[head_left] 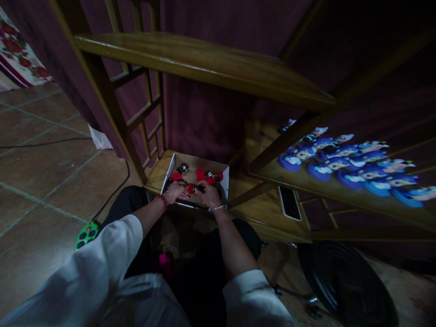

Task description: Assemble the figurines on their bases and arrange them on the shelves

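Note:
A shallow white cardboard box (224, 187) holds several small red-and-black figures, among them one by the back left (183, 168) and one at the right (210, 175). My right hand (210, 196), with a bracelet at the wrist, pinches a small red-and-black figure (191, 188) over the box's front part. Beside it my left hand (175, 191), wearing a red beaded bracelet, reaches in from the left; its fingers are slightly bent and apart, close to that figure. Fine details of the figures are too small and dark to make out.
The box stands on a low wooden shelf (269, 217), with a higher shelf board (204, 59) above it. Several blue-and-white figurines (332, 165) line the right shelf. A phone (290, 203) lies below them. A black round stool (347, 281) and a green object (86, 235) are nearby.

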Demonstrator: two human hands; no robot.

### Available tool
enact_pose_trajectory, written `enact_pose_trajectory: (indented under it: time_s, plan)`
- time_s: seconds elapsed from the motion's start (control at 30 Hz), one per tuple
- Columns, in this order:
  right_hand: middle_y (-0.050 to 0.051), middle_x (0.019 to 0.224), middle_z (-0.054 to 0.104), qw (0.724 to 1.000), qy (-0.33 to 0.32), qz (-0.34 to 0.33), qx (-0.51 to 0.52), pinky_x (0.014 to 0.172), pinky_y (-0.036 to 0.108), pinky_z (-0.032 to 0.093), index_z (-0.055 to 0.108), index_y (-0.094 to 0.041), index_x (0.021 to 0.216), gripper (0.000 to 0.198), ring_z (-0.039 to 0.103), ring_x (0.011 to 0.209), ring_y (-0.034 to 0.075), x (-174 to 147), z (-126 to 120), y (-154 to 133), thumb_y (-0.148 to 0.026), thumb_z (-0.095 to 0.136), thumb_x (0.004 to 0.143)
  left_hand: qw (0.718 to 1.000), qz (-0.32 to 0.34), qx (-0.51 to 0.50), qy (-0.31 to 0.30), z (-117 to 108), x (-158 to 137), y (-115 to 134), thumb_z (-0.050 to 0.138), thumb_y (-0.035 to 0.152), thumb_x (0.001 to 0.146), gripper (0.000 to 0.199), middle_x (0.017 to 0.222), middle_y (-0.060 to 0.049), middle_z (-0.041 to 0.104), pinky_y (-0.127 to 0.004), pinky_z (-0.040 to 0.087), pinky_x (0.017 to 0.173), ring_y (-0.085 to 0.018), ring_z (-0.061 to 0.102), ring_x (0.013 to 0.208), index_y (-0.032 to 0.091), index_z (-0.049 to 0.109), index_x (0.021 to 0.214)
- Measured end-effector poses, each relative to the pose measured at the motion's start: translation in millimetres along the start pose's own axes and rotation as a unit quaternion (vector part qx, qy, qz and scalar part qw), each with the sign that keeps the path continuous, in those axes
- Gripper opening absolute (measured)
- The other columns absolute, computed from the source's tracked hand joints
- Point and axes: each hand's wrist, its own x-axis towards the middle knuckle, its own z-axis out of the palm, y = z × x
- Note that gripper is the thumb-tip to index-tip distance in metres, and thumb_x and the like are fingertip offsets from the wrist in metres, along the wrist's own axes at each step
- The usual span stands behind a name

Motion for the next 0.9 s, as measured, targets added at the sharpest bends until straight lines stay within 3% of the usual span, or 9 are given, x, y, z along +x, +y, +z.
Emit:
enact_pose_trajectory:
  time_s: [0.47,0.7,0.9]
  plan:
    - [0.001,0.087,0.065,0.999,-0.023,-0.042,-0.017,0.075,0.029,0.048,0.061,-0.022,0.094,0.025,0.059,0.077,0.015,2,4,-6,-0.016,0.058,0.070,1.000,0.003,0.012,0.005,0,5,-4,0.052,0.020,0.083,0.015,0.051,-0.001,0.057,-0.022,0.052,0.054,-0.011,0.059,0.046,0.008,0.055,0.092]
    - [0.006,0.098,0.065,0.995,-0.015,-0.055,-0.077,0.086,0.033,0.045,0.062,-0.022,0.102,0.028,0.059,0.092,0.019,1,0,-20,-0.017,0.056,0.075,1.000,0.000,0.023,0.008,0,8,-6,0.049,0.019,0.084,0.012,0.050,0.000,0.057,-0.022,0.052,0.054,-0.011,0.060,0.047,0.009,0.056,0.087]
    - [0.007,0.103,0.064,0.997,-0.011,-0.036,-0.066,0.088,0.035,0.044,0.057,-0.020,0.107,0.032,0.059,0.094,0.019,4,2,-18,-0.017,0.056,0.075,1.000,-0.005,0.027,0.009,1,5,-3,0.047,0.017,0.085,0.013,0.052,0.000,0.058,-0.021,0.051,0.054,-0.011,0.060,0.048,0.010,0.056,0.091]
